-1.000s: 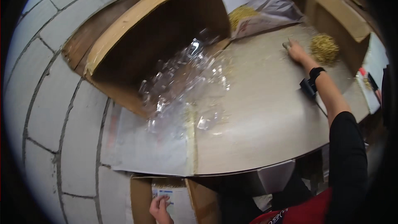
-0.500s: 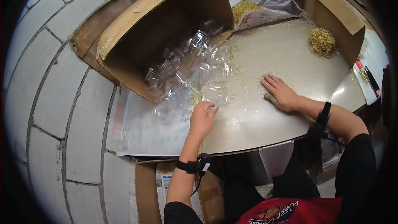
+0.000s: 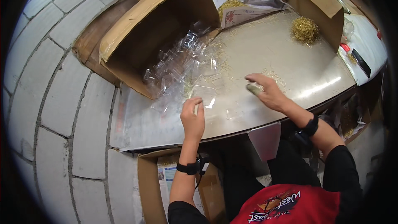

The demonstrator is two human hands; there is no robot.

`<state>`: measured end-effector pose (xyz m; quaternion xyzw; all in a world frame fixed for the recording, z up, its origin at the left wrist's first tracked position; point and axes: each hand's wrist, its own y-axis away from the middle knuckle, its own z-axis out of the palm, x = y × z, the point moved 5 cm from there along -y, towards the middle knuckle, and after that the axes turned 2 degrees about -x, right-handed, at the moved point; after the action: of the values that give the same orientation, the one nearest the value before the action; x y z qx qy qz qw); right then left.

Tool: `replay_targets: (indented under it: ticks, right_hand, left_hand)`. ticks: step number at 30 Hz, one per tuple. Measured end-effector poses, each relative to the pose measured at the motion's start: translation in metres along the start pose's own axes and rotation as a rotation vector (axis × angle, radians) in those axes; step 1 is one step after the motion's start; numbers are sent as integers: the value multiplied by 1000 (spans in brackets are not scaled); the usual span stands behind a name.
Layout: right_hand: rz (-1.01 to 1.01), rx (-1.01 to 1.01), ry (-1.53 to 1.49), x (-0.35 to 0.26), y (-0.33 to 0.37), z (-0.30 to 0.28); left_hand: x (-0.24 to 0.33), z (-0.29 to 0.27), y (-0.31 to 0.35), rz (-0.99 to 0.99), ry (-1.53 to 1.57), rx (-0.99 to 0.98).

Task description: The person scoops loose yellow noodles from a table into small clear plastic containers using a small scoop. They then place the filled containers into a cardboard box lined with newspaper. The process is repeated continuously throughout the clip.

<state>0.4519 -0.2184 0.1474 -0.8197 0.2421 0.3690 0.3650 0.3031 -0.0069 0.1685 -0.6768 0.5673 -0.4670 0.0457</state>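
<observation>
My left hand [image 3: 192,118] is at the near edge of a heap of clear plastic boxes [image 3: 170,72]. Its fingers are curled toward the thumb; whatever they hold, if anything, cannot be made out. Just beyond its fingertips lies one clear box [image 3: 205,92]. Over the metal tabletop [image 3: 253,54], my right hand [image 3: 267,93] is open, its fingers extended and the thumb apart. A dull greenish covering or stain shows on that thumb. Thin golden strands [image 3: 273,79] lie scattered beside and beyond this hand.
A large cardboard box [image 3: 153,20] lies on its side behind the plastic heap. Golden shredded filler sits in a ball [image 3: 304,30] at the far right, with more in a white sack [image 3: 253,6]. A black-handled tool [image 3: 361,63] rests on white plastic; an open carton [image 3: 149,191] stands below the table.
My right hand has come up from lying flat on the tabletop and moved left, toward my left hand. My left hand stays curled near the plastic boxes. The whole view has shifted slightly.
</observation>
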Motion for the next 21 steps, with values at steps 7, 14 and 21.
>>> replay_targets:
  ticks: [7,14,21]
  right_hand:
    - [310,-149,-466,-22,37,42]
    - [98,-329,-321,-43,95,23]
    - [246,172,371,70,37,-53]
  left_hand:
    - [81,13,53,24,180,-85]
    - [77,53,97,-913,998,-624]
    - [50,68,192,-974,1114,-271]
